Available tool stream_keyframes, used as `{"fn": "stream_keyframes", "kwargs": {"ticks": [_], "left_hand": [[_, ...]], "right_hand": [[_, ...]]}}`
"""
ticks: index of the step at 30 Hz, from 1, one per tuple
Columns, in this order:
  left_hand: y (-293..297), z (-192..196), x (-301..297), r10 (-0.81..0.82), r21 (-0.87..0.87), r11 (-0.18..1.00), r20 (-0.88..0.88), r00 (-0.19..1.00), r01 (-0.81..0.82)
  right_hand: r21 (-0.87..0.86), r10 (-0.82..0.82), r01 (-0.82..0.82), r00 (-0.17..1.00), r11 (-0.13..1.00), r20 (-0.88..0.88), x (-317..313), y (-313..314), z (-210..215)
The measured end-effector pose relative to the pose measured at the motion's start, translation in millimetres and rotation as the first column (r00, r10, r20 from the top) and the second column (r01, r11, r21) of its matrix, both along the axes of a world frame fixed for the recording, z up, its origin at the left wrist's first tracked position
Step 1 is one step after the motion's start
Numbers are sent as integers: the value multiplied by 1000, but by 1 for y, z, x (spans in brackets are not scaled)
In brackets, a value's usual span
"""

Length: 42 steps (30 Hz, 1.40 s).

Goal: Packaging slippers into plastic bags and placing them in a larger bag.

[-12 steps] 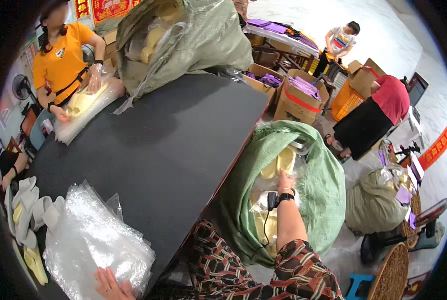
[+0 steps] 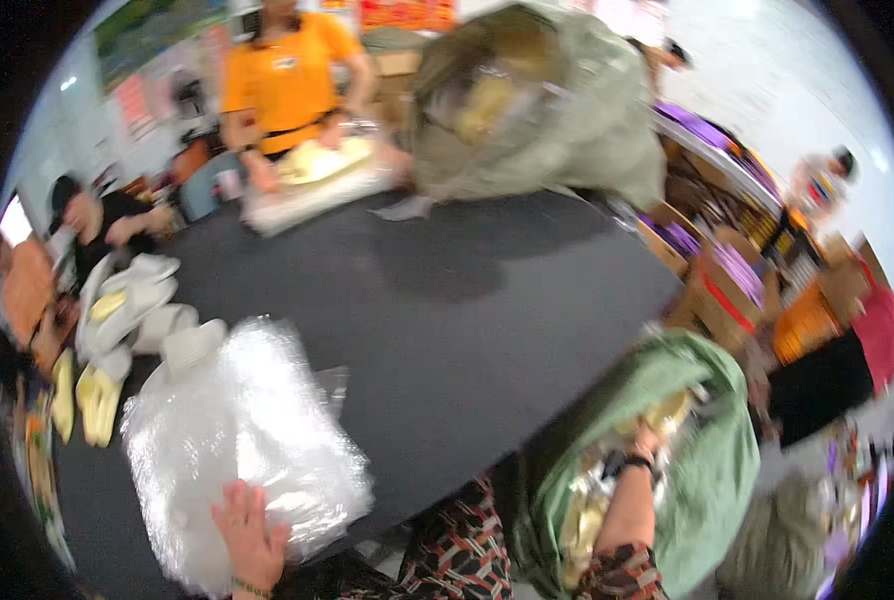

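On a stack of clear plastic bags (image 2: 182,440) my left hand (image 2: 250,530) lies flat, fingers stretched out and nothing in them. My right arm reaches down into a green woven sack (image 2: 722,430) beside the table. There my right hand (image 2: 650,437) touches the yellow slippers in clear wrapping (image 2: 672,408); blur hides whether its fingers grip one. Past the bags' far left corner lie pale grey slipper-shaped pieces (image 2: 147,285) and yellow slipper-shaped pieces (image 2: 99,400).
The dark table (image 2: 447,350) spans the middle. Across it, a person in an orange shirt (image 2: 292,85) handles a yellow slipper on plastic bags (image 2: 327,165). A large grey-green sack (image 2: 587,130) stands at the far edge. Cardboard boxes (image 2: 722,300) and other people are at right.
My view has swung left, so the table and sacks sit further right in the picture. The left hand stays flat on the bags. The right hand remains inside the green sack.
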State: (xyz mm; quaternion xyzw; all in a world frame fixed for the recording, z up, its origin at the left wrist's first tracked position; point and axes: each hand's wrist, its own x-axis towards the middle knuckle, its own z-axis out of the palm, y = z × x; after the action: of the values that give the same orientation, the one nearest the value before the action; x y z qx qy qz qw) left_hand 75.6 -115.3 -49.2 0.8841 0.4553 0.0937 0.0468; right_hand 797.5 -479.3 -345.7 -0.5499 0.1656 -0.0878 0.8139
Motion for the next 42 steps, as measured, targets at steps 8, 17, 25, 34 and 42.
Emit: {"fn": "stream_keyframes", "kwargs": {"ticks": [8, 17, 25, 34, 42], "left_hand": [[-19, 24, -3, 50, 110, 993, -24, 998, -47], [-15, 17, -2, 83, 144, 986, 2, 997, -83], [-17, 13, -14, 118, 185, 976, -16, 993, -113], [-14, 1, -4, 52, 99, 994, 41, 998, -56], [-16, 3, -8, 56, 99, 993, 52, 997, -61]], "right_hand": [[-443, 97, -100, 995, 891, -29, -25, 40, -29], [-759, 494, -374, 866, 532, -80, -15, 127, 46], [-696, 766, -593, 636, 405, -96, -82, 271, 60], [-518, 981, -853, 148, 62, -127, -286, 441, 27], [-429, 994, -901, -19, -64, -110, -344, 461, 17]]}}
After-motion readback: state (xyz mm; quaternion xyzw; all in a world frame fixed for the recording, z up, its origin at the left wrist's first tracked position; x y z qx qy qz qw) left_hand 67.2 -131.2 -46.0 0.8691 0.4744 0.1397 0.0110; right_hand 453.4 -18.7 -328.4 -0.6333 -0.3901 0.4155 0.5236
